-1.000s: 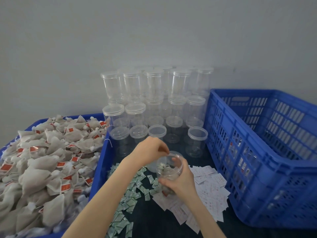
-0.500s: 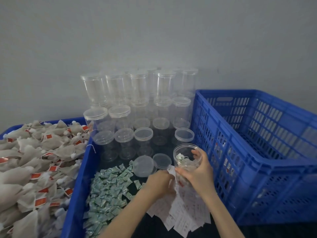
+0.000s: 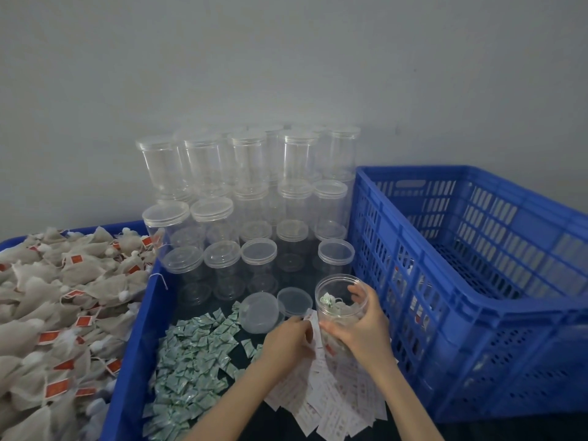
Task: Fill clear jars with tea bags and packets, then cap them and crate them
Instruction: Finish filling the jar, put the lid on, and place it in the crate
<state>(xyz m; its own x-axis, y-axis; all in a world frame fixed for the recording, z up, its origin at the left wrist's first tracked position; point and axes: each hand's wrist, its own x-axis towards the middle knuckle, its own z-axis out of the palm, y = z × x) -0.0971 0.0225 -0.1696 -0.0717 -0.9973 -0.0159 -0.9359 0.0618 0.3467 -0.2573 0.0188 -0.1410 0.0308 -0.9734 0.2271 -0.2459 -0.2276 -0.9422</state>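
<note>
Head view: my right hand (image 3: 361, 329) grips the round clear plastic jar (image 3: 341, 308) — my left hand (image 3: 291, 337) pinches a thin white paper slip (image 3: 315, 327).

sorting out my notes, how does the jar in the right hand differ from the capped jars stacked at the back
The held jar has no lid; the stacked jars each wear a clear cap.
The held jar already contains tea bags and a green packet; the stacked jars look empty.
The right hand grips the held jar beside the blue crate; the stacked jars stand untouched in tiers by the wall.
Both are clear, round plastic jars, seemingly the same type.
</note>
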